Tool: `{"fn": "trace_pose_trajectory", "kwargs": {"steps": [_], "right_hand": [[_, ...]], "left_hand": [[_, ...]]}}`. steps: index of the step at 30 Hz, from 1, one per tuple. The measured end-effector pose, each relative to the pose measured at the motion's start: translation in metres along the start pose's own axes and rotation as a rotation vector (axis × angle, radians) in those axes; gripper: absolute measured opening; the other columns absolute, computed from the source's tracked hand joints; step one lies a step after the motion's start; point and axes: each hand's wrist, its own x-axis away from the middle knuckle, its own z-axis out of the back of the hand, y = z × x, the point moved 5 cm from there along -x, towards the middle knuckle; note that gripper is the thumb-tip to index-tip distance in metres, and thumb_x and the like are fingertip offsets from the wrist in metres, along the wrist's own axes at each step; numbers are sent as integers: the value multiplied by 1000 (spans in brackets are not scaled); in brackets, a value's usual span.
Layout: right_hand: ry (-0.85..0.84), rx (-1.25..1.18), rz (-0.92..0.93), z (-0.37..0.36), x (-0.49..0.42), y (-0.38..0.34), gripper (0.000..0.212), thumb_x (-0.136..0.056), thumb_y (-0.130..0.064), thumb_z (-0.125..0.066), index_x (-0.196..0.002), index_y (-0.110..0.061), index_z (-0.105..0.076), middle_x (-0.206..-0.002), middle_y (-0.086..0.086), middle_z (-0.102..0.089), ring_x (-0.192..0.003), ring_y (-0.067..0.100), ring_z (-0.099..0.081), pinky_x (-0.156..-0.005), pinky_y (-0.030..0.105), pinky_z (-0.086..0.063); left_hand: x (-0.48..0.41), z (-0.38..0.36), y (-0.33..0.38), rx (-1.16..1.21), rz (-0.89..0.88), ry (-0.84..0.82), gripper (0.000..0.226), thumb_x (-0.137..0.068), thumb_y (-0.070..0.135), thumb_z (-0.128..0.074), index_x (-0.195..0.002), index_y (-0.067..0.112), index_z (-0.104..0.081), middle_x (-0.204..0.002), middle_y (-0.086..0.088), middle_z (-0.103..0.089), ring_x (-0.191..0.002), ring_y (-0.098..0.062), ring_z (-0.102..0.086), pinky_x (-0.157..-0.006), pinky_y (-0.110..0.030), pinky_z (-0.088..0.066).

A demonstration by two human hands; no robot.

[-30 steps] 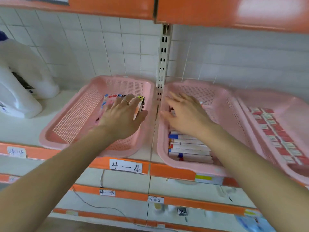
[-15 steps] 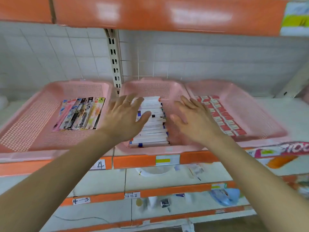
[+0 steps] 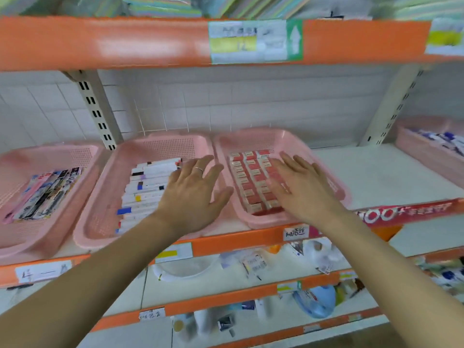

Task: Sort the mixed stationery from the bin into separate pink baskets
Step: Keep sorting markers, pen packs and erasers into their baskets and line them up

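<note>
Risk: both hands are empty, with fingers (image 3: 288, 159) wide, straight and splayed. The left hand (image 3: 193, 194) is over the right side of the middle basket (image 3: 100, 197), and the right hand (image 3: 301, 189) is over the red-box basket (image 3: 296, 139). Contact with either cannot be told. The front rims sit close to the shelf (image 3: 389, 172) edge, so a flat push toward the body could slide a basket off. A sweeping palm could also knock the packed rows askew or carry an item into the neighbouring basket.

Containers:
- The left basket (image 3: 15, 156) holds flat printed packets (image 3: 47, 192), fanned side by side.
- The middle basket holds white pen boxes (image 3: 148, 189), stacked crosswise.
- The red-box basket holds small red-and-white boxes (image 3: 251, 177) in tight rows.
- The far-right basket (image 3: 421, 151) has blurred contents, blue and white.

The source bin is not in view. The sorted stock appears largely in place.
</note>
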Motion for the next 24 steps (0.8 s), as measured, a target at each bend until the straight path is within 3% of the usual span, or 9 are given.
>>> {"fn": "trace_pose_trajectory", "kwargs": {"steps": [5, 11, 24], "right_hand": [[13, 18, 13, 21, 18, 108, 57, -101, -51, -29, -152, -27, -29, -164, 1, -18, -150, 26, -17, -119, 50, -16], [8, -9, -40, 49, 49, 236, 58, -102, -51, -30, -155, -29, -25, -165, -3, -12, -151, 21, -11, -122, 48, -7], [43, -11, -227, 75, 84, 406, 65, -100, -54, -28, -158, -30, -8, -165, -4, -12, -151, 22, -11, -121, 52, -10]], "left_hand": [[-36, -21, 101, 7, 73, 4, 79, -86, 68, -19, -147, 23, -43, -157, -4, -36, -143, -31, -33, -111, -50, -30], [-78, -48, 229, 89, 40, 22, 73, -88, 65, -24, -143, 22, -46, -155, -4, -37, -140, -34, -33, -113, -51, -28], [-177, -105, 409, 103, -222, -69, 74, -90, 65, -19, -149, 24, -36, -161, -1, -28, -146, -27, -26, -115, -48, -27]]}}
